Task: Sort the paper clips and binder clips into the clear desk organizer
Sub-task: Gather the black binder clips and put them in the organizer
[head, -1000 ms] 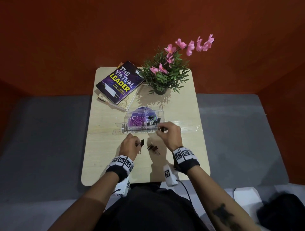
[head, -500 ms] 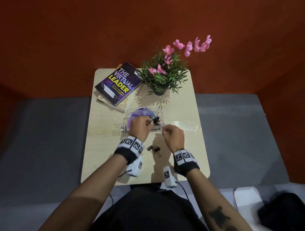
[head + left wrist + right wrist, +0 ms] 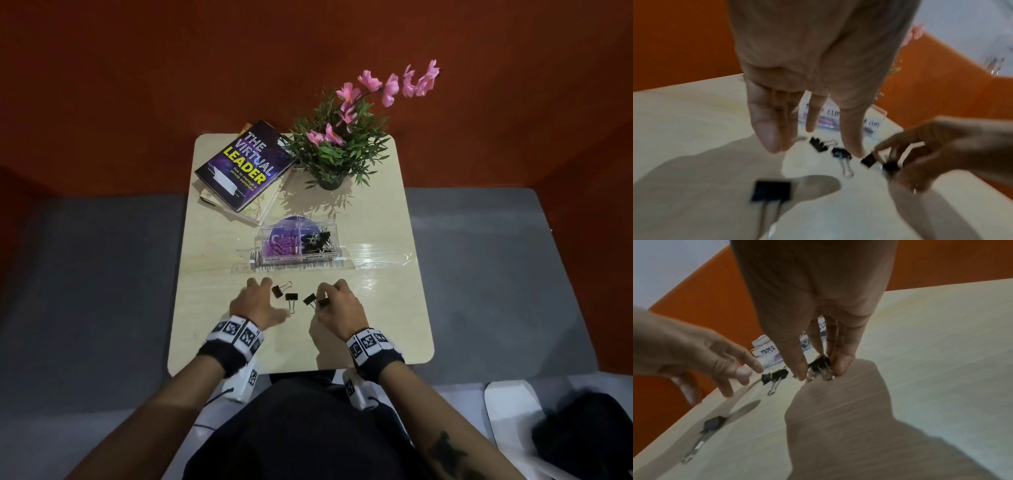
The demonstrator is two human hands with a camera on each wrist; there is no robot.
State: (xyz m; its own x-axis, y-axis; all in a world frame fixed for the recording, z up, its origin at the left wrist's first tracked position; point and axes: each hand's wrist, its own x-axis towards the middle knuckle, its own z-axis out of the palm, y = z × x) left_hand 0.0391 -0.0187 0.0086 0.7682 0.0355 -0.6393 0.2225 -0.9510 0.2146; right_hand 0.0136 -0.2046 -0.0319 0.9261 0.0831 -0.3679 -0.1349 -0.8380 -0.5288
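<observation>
The clear desk organizer point(image 3: 337, 229) stands mid-table, with purple paper clips point(image 3: 279, 245) in its left compartment and black binder clips point(image 3: 318, 240) in its right. Several loose black binder clips lie in front of it, among them one point(image 3: 277, 291) and another point(image 3: 291, 297) by my left hand. My left hand point(image 3: 263, 291) hovers over them with fingers spread and straight, holding nothing point(image 3: 812, 146). My right hand point(image 3: 329, 298) pinches a black binder clip point(image 3: 819, 363) between thumb and fingers at the table surface. One more clip point(image 3: 772, 190) lies under my left palm.
A purple book point(image 3: 245, 164) lies on another at the back left of the small beige table point(image 3: 383, 308). A potted plant with pink flowers point(image 3: 339, 147) stands at the back centre. Grey seating flanks the table, and a red wall lies behind.
My left hand has come back from the organizer to the loose clips, now empty and spread. My right hand has dropped from the organizer's front edge and taken hold of a binder clip.
</observation>
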